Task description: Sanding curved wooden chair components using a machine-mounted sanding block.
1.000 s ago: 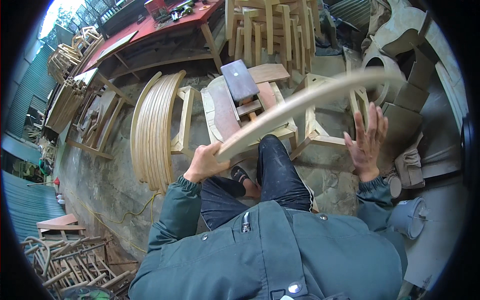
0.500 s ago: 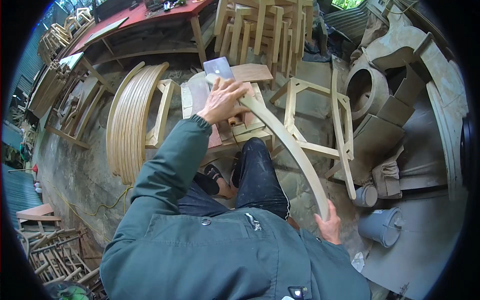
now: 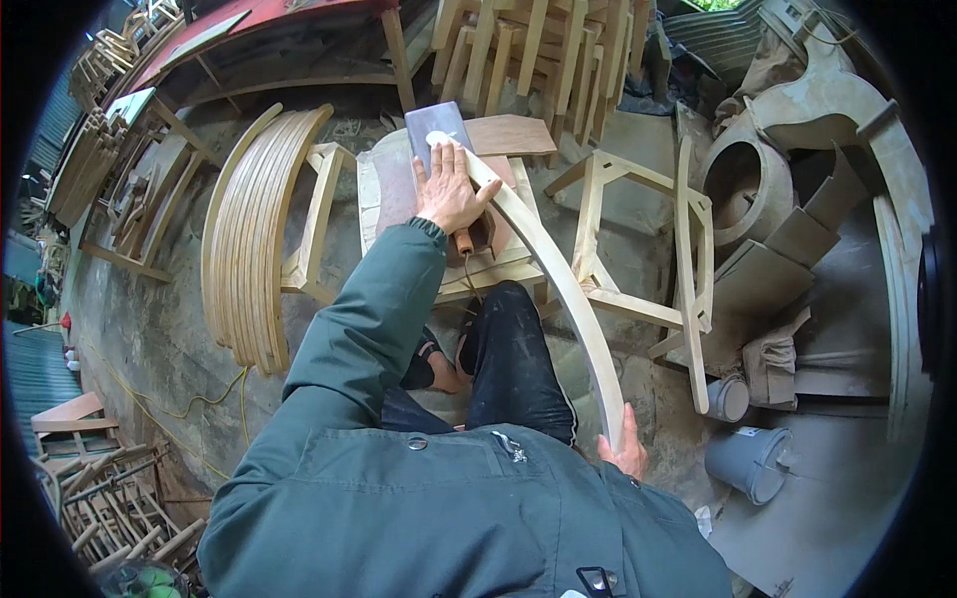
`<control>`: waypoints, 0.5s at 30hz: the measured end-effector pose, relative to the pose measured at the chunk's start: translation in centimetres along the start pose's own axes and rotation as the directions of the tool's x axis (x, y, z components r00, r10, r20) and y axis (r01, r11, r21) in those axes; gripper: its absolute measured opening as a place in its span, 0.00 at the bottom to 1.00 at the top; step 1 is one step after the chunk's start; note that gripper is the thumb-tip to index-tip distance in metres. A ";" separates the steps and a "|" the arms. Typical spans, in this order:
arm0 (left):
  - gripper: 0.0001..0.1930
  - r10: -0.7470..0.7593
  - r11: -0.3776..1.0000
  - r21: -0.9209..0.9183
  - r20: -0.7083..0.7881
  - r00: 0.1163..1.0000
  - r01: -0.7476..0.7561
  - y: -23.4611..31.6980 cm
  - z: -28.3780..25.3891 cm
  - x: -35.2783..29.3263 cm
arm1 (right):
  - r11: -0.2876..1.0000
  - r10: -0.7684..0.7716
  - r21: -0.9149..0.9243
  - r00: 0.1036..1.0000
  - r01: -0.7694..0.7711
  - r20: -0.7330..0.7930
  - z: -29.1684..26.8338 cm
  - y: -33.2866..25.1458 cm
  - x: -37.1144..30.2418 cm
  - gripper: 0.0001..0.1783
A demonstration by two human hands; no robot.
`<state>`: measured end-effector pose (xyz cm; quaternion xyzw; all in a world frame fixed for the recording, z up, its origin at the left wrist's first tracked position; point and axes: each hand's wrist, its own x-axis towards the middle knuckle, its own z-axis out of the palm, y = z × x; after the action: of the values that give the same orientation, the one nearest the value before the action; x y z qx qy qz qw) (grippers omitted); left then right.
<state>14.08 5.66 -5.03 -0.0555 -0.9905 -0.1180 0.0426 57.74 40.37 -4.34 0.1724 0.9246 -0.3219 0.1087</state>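
A long, curved strip of pale wood slants across in front of me, its far end on the low work surface. Flat on that far end lies my left hand, fingers stretched out and thumb spread to the side. Under the strip's tip is a flat grey-purple slab. My right hand grips the near end, low and to the right by my jacket. Beside my left wrist shows a wooden handle with a cord; the rest of that tool is partly hidden.
Several matching curved strips stand stacked at the left on a wooden frame. To the right are another wooden frame with a curved strip leaning on it, and a grey bucket. Stools are piled behind the low bench.
The strip's near end and my right hand have moved left and slightly down. My left hand has straightened its fingers over the far end, and the view has shifted a little.
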 end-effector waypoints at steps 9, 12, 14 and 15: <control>0.59 -0.042 0.990 0.137 0.055 0.998 0.034 -5.3 -1.9 8.4 | 0.992 -0.121 -0.026 0.991 0.120 -0.049 0.3 -6.7 8.0 0.47; 0.61 -0.043 0.986 0.163 0.042 0.998 0.036 -8.9 -2.0 11.9 | 0.986 -0.153 0.056 0.988 0.154 -0.029 1.0 -9.3 10.9 0.47; 0.61 -0.057 0.985 0.163 0.061 0.996 0.047 -9.5 -2.7 13.2 | 0.982 -0.181 0.055 0.983 0.182 -0.021 1.0 -10.6 12.2 0.47; 0.61 -0.075 0.984 0.170 0.073 0.995 0.062 -9.7 -3.2 13.5 | 0.979 -0.196 0.059 0.980 0.197 -0.016 1.0 -10.9 12.4 0.47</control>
<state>-0.24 -3.09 -2.87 -0.0222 -0.9992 -0.0336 0.0040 42.19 34.89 -2.90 0.0850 0.9274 -0.3582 0.0666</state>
